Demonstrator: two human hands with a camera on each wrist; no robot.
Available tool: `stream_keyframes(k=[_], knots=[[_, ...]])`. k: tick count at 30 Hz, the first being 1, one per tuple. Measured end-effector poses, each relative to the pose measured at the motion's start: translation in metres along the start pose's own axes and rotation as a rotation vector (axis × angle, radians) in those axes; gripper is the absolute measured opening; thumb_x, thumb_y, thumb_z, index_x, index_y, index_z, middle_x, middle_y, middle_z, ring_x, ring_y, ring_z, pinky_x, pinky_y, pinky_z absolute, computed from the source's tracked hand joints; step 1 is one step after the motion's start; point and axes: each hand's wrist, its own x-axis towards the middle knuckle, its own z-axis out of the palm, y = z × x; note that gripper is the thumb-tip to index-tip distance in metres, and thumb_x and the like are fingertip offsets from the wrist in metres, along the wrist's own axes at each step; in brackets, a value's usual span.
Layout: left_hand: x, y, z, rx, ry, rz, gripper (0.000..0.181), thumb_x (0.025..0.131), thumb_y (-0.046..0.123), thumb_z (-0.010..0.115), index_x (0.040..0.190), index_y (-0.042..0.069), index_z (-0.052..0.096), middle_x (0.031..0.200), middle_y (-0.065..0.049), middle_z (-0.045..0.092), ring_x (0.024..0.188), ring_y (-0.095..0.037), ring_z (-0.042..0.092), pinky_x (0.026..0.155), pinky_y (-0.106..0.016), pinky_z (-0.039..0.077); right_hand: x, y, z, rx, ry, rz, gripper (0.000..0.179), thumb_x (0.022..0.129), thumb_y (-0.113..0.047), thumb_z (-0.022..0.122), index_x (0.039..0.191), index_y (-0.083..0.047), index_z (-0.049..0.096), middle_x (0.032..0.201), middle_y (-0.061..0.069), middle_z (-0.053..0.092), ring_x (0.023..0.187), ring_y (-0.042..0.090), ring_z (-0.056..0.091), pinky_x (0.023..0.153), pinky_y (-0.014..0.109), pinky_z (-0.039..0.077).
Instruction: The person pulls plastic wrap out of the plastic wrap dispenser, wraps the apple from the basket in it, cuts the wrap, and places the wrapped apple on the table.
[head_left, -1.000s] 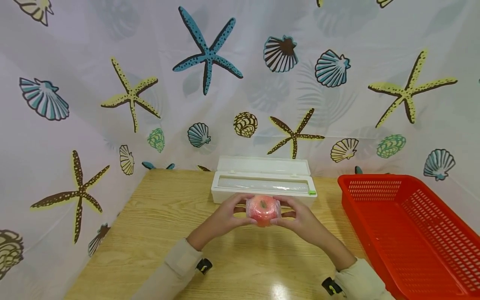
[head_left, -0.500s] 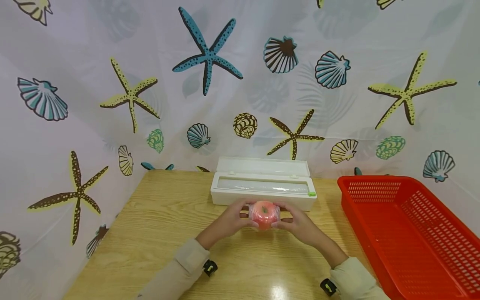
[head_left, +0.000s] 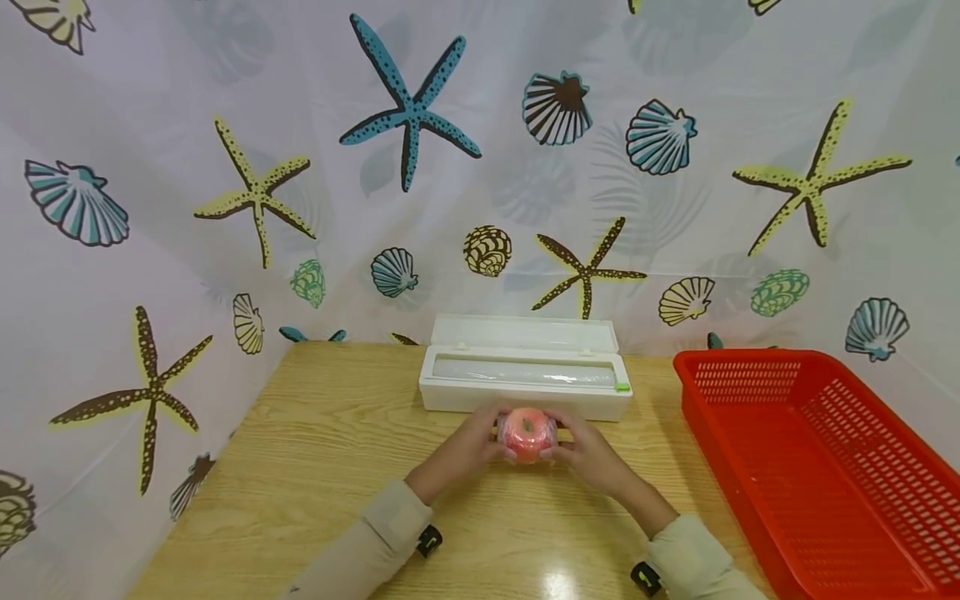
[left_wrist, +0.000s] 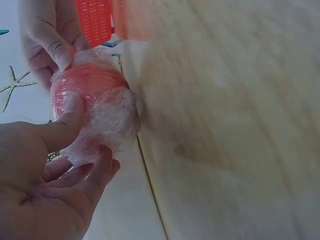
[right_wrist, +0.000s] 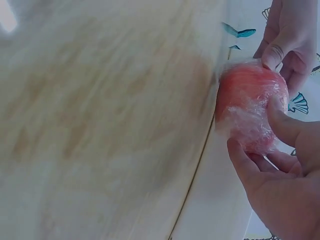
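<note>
A red apple point(head_left: 527, 435) wrapped in clear cling film sits between both hands, in front of the white box. My left hand point(head_left: 477, 440) grips its left side, and my right hand point(head_left: 587, 450) holds the right side. Seen from the left wrist, the thumb lies on the wrapped apple point(left_wrist: 92, 102) while the fingers curl beneath, where the film point(left_wrist: 112, 117) is bunched. In the right wrist view the fingertips reach under the apple point(right_wrist: 250, 95) and the thumb presses its side. It is close over the wooden table point(head_left: 360, 417).
Behind the hands stands a long white cling film box point(head_left: 525, 398), its lid point(head_left: 525, 333) up and a roll point(head_left: 517, 372) inside. A red perforated plastic basket point(head_left: 795, 467) stands on the right. A curtain printed with starfish and shells point(head_left: 465, 167) hangs around the table.
Both hands have brought the wrapped apple lower, a little toward the person and down to the table. The box and basket have stayed in place.
</note>
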Motion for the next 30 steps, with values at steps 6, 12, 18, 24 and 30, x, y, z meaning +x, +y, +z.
stream_keyframes(k=[6, 12, 18, 24, 30], knots=[[-0.004, 0.001, 0.002, 0.070, -0.003, 0.010, 0.052, 0.084, 0.012, 0.065, 0.130, 0.008, 0.043, 0.126, 0.001, 0.048, 0.117, -0.008, 0.045, 0.094, -0.022, 0.041, -0.002, -0.001, 0.006, -0.038, 0.018, -0.004, 0.055, 0.084, 0.004, 0.063, 0.134, 0.004, 0.039, 0.130, 0.022, 0.044, 0.121, 0.035, 0.040, 0.086, 0.031, 0.049], [-0.005, 0.004, 0.001, 0.159, -0.006, 0.064, 0.054, 0.085, 0.016, 0.062, 0.134, 0.009, 0.040, 0.129, 0.001, 0.046, 0.120, -0.008, 0.042, 0.099, -0.027, 0.037, -0.001, 0.003, 0.007, -0.111, 0.023, -0.013, 0.054, 0.086, 0.003, 0.061, 0.134, 0.003, 0.038, 0.132, 0.020, 0.043, 0.123, 0.035, 0.039, 0.085, 0.030, 0.049], [-0.002, 0.003, 0.001, 0.113, -0.024, 0.060, 0.054, 0.085, 0.016, 0.062, 0.134, 0.007, 0.039, 0.129, -0.001, 0.047, 0.117, -0.008, 0.045, 0.095, -0.023, 0.040, -0.001, -0.001, 0.006, -0.148, 0.034, 0.018, 0.055, 0.086, 0.001, 0.061, 0.136, 0.002, 0.037, 0.134, 0.020, 0.042, 0.125, 0.035, 0.039, 0.088, 0.034, 0.048], [-0.003, 0.000, -0.001, 0.096, -0.052, 0.029, 0.057, 0.087, 0.020, 0.061, 0.138, 0.011, 0.037, 0.135, 0.000, 0.042, 0.121, -0.008, 0.043, 0.096, -0.025, 0.041, -0.002, 0.000, 0.005, -0.155, 0.045, 0.034, 0.059, 0.085, 0.001, 0.063, 0.137, 0.006, 0.036, 0.135, 0.022, 0.040, 0.125, 0.038, 0.038, 0.088, 0.040, 0.048], [-0.012, 0.005, -0.003, 0.440, 0.009, 0.061, 0.071, 0.089, 0.041, 0.056, 0.146, 0.009, 0.027, 0.150, -0.008, 0.024, 0.135, -0.020, 0.026, 0.104, -0.035, 0.033, -0.006, -0.002, 0.003, -0.285, 0.092, -0.011, 0.058, 0.087, -0.007, 0.065, 0.139, -0.001, 0.038, 0.138, 0.017, 0.041, 0.126, 0.033, 0.039, 0.090, 0.045, 0.046]])
